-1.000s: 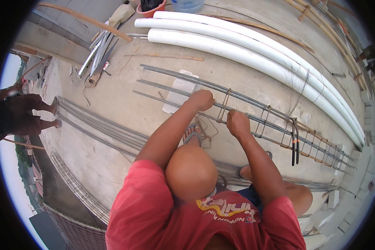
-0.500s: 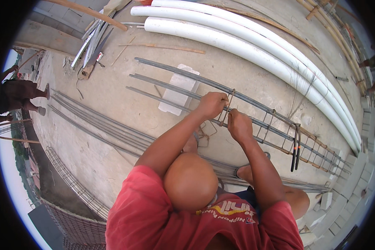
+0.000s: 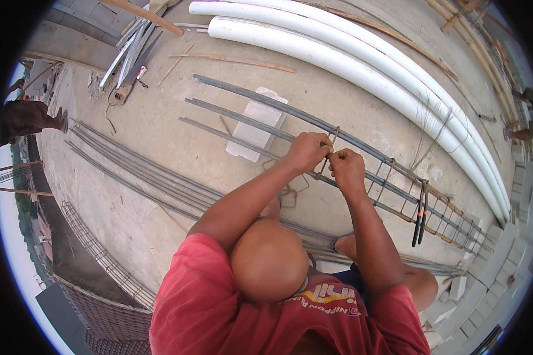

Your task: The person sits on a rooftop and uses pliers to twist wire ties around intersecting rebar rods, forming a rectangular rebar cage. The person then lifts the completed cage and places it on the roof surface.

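A long steel rebar cage (image 3: 237, 92) runs from upper left to lower right in front of me. My left hand (image 3: 308, 152) is closed over its middle bar, fingertips pinched beside a bent steel stirrup (image 3: 336, 135). My right hand (image 3: 347, 168) is closed too, thumb and fingers pinched just right of the left fingertips at that stirrup. Whatever lies between the fingers is too small to make out. Dark-handled pincers (image 3: 420, 221) with orange marks hang from the cage farther right. Beneath the cage's left end, a pale block (image 3: 260, 114) rests on the concrete.
Large white pipes (image 3: 249, 31) lie beyond the cage. Loose steel bars (image 3: 130, 155) stretch across the floor nearer me. A handsaw (image 3: 122, 93) lies by metal strips at upper left. Another person (image 3: 26, 121) stands at the left edge; someone else's arm (image 3: 520, 135) shows at right.
My right hand has risen slightly, and its fingertips are now up against the left ones. The left hand has shifted a little right. The person at left has moved slightly.
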Tool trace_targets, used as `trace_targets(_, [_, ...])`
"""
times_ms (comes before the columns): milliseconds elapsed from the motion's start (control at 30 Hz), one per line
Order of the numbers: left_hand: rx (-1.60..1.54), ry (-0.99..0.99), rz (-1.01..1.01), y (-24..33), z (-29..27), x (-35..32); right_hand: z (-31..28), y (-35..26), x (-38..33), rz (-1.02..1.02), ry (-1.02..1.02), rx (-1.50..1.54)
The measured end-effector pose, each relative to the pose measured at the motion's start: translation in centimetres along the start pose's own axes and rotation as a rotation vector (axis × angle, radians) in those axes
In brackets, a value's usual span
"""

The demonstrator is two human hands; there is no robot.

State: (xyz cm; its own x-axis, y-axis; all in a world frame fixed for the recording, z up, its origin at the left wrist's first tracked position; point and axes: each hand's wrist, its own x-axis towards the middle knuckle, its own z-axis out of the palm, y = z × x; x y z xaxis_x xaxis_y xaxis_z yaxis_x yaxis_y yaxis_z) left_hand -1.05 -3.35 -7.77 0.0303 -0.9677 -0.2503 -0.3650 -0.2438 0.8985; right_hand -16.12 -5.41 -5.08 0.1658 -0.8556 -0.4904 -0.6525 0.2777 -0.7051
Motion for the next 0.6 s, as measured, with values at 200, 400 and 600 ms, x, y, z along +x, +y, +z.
trace_targets(200, [-0.052, -0.011, -0.046, 0.3, -0.1, 0.0, 2.1, 1.4, -2.7, 0.002, 0.020, 0.436])
trace_targets(400, [-0.036, -0.066, 0.002, 0.2, -0.9, -0.3, 2.4, 2.1, -4.4, -0.232, 0.002, -0.015])
trace_targets(600, [-0.017, -0.115, 0.076, 0.4, -1.4, -1.3, 2.6, 1.9, -4.5, -0.386, 0.034, -0.358])
